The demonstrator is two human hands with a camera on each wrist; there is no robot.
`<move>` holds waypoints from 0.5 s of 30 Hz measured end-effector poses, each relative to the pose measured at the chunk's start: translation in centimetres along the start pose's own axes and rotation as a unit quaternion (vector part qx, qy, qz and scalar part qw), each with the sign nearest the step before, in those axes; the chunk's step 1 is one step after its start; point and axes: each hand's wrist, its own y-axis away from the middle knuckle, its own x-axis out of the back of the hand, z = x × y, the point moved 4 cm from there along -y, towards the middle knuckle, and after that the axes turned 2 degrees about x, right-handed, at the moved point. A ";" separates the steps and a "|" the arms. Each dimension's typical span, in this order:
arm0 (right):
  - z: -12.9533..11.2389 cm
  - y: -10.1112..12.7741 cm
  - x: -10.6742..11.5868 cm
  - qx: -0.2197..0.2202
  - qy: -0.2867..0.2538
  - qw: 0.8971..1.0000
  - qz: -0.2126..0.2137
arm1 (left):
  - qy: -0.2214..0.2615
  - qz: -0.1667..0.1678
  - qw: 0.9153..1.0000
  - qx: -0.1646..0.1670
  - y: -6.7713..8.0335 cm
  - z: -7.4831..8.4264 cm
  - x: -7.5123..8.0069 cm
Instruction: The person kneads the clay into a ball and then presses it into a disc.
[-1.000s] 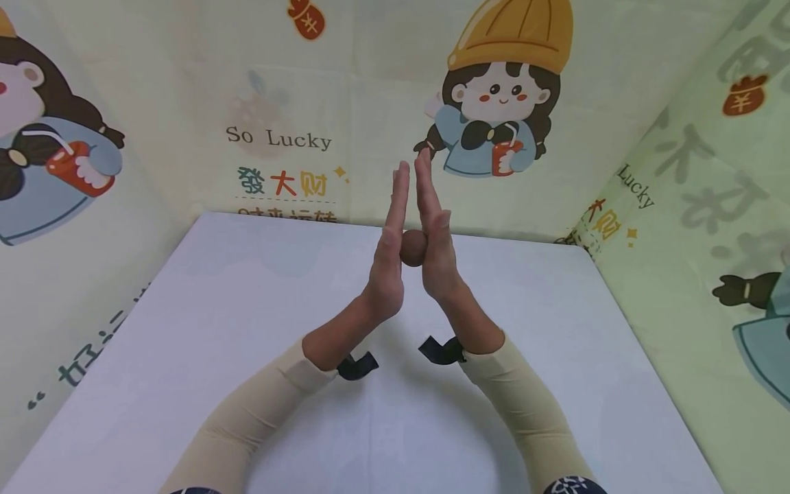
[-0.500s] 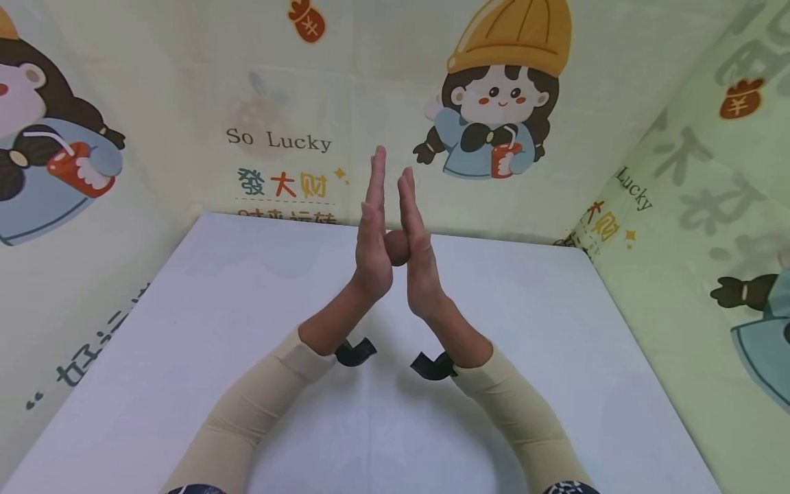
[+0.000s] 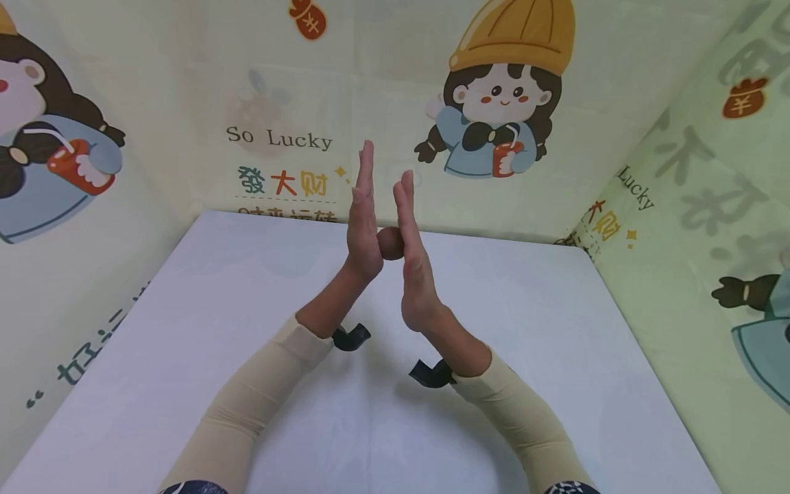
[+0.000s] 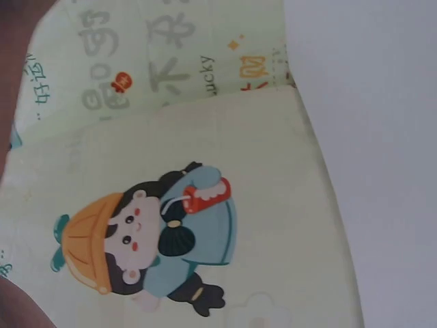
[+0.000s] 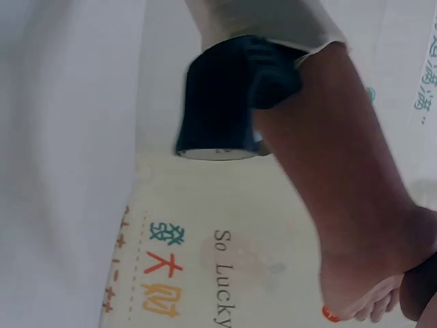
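Note:
A small brown ball (image 3: 391, 243) is held between two flat, facing palms, raised above the white table. My left hand (image 3: 364, 230) presses it from the left with straight fingers pointing up and away; the ball sits near the heel of that palm. My right hand (image 3: 416, 271) presses from the other side, lower and closer to me, so the ball lies near the base of its fingers. In the right wrist view the left hand (image 5: 365, 290) shows beside the dark ball (image 5: 420, 290), which the frame edge cuts. Only blurred bits of skin appear in the left wrist view.
The white tabletop (image 3: 370, 425) spreads beneath both forearms. Behind it hangs a printed backdrop (image 3: 382, 82) with cartoon figures and lettering, continuing along both sides. A dark curved strap piece (image 3: 352, 337) juts from the left wrist, and a similar strap piece (image 3: 431, 374) from the right.
Both hands and the ball have shifted left. My left hand has slid forward and my right hand back toward me, the ball rolling between the palms.

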 end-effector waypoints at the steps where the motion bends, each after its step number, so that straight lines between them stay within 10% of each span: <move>1: -0.2 -0.1 0.0 0.004 0.000 1.000 -0.001 | -0.003 -0.004 1.000 0.009 0.1 -0.3 0.0; 8: -1.1 -1.4 0.4 0.022 0.014 1.000 -0.006 | 0.023 -0.068 0.997 0.040 1.2 -1.6 -0.7; 15: -1.2 -2.4 1.7 0.036 0.023 0.999 0.012 | -0.007 -0.119 0.993 -0.020 2.5 -1.6 -2.1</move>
